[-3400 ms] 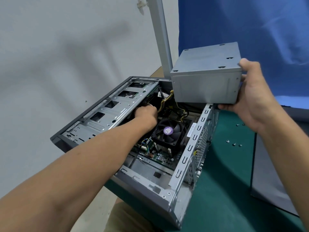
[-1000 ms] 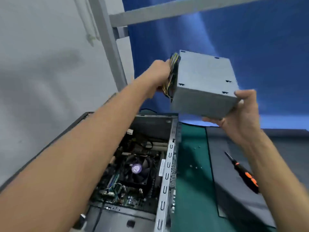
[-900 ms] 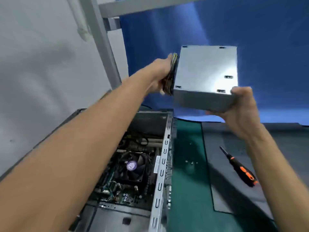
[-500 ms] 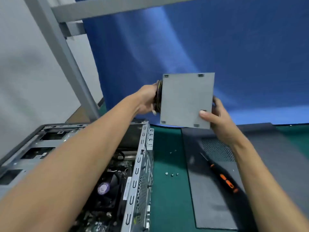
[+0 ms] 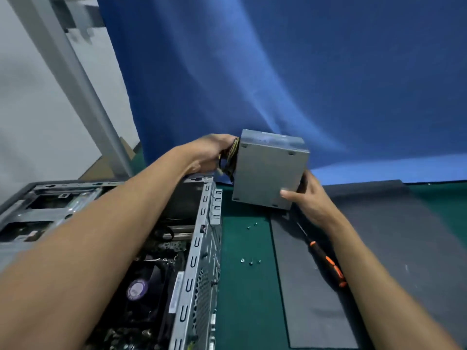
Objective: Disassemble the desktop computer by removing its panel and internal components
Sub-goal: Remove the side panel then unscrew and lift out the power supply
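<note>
Two hands hold the power supply (image 5: 267, 173) — left hand (image 5: 214, 152) clenched on its cable bundle (image 5: 231, 157), right hand (image 5: 308, 198) gripping a near corner; freed from the case (image 5: 202, 238), it has dropped toward the worktop (image 5: 247, 299), right of the case.

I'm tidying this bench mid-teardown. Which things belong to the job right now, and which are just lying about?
In the job: power supply, gripped by the right hand; its cable bundle, in the left hand; open computer case.
Lying about: removed side panel with the screwdriver on it; loose screws on the green mat; blue cloth.
</note>
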